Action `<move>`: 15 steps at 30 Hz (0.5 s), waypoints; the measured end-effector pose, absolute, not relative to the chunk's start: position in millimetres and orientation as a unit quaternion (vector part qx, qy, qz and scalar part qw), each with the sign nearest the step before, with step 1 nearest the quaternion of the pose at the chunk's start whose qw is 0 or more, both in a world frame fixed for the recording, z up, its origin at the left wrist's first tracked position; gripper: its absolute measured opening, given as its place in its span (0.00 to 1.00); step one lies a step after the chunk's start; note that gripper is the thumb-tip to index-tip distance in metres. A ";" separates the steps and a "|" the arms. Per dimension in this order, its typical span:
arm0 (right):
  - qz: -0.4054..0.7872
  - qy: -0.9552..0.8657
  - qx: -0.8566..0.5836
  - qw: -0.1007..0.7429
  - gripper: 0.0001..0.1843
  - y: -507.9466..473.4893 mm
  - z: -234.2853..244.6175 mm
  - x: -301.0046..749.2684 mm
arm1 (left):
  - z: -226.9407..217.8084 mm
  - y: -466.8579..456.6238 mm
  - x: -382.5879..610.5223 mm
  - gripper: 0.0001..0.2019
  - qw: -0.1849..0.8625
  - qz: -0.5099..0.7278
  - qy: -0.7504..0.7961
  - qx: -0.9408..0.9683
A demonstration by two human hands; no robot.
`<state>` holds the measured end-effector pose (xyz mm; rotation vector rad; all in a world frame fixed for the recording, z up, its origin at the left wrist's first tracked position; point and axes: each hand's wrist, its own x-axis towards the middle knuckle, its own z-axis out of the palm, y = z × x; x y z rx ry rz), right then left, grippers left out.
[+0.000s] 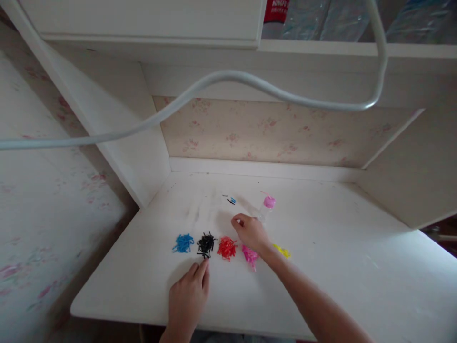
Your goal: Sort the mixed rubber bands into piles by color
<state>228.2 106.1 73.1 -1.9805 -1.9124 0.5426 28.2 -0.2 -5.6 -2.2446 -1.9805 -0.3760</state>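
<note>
my left hand (189,297) lies flat, grip open, just touching the black pile (206,244); right hand (251,232) curled beside the red pile (226,247), can't tell if it's gripping anything

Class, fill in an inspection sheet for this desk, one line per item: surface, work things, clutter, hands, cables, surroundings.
Surface: white desk, faint smudges.
Work things: blue pile, black pile, red pile, pink pile, yellow pile in a row.
Clutter: stray bits; pink-capped bottle lying down.
Hands: left hand flat, fingertips by black pile; right hand beside bottle, grip unclear.
Cables: white cable hanging across.
Surroundings: floral wallpaper, shelf above.
</note>
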 end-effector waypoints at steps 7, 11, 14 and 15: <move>0.145 -0.613 -0.773 0.078 0.20 189.2 49.9 218.8 | -9.4 2.4 26.1 0.15 0.045 -0.146 -0.652 -0.743; 0.141 -0.608 -0.779 0.058 0.19 202.1 39.5 214.2 | -12.7 1.7 24.3 0.14 0.038 -0.170 -0.649 -0.741; 0.130 -0.608 -0.781 0.057 0.21 202.7 34.3 213.4 | -11.5 1.5 23.8 0.13 0.034 -0.174 -0.649 -0.740; 0.127 -0.608 -0.781 0.057 0.22 201.7 33.3 214.2 | -10.9 1.5 23.7 0.13 0.032 -0.174 -0.648 -0.741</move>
